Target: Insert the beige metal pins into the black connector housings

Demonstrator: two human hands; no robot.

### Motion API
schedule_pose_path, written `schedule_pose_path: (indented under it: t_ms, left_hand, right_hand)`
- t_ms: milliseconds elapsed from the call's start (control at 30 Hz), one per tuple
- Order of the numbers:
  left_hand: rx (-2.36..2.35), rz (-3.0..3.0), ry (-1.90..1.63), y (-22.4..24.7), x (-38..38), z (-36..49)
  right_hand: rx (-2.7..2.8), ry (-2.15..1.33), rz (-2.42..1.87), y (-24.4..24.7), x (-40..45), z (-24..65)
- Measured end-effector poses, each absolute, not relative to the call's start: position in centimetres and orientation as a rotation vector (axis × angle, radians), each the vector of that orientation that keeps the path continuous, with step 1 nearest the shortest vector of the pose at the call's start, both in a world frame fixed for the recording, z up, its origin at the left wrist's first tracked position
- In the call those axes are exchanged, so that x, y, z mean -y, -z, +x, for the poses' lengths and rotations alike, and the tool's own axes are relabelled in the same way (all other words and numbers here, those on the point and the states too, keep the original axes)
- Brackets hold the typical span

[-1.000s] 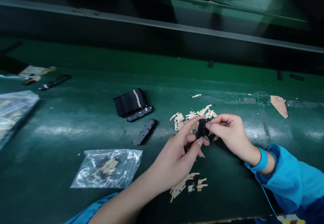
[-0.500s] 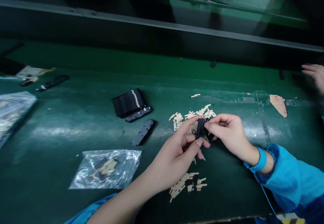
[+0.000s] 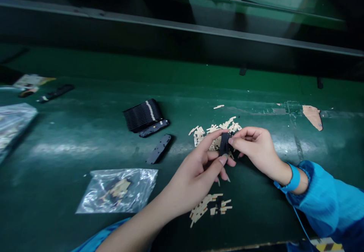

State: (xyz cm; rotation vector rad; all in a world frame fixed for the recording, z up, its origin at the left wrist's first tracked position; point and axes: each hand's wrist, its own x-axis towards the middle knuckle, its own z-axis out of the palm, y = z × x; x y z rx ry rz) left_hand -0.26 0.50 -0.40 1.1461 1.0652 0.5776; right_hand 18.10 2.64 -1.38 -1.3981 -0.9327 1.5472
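Both hands meet over the green bench and pinch one small black flat part. My left hand grips it from below and the left with thumb and forefinger. My right hand holds its right edge with the fingertips; a blue band sits on that wrist. Just behind the part lies a heap of small tan strips. A second, smaller heap of tan strips lies under my left wrist.
A stack of black flat parts stands left of the hands, with two loose black parts beside it. A clear plastic bag lies near the front edge. Another bag and some scraps sit far left. A tan scrap lies at right.
My hands stay together on the black part, shifting slightly. Another person's hand that showed at the right edge half a second ago has gone out of view.
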Motion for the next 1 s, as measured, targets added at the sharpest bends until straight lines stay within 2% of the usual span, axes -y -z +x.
schedule_pose_path:
  t_ms: [1000]
  left_hand:
    - [-1.009, 1.007, -0.614, -0.33, -0.48, 0.10]
  right_hand:
    - [0.882, -1.583, -1.391, 1.31, -2.62, 18.18]
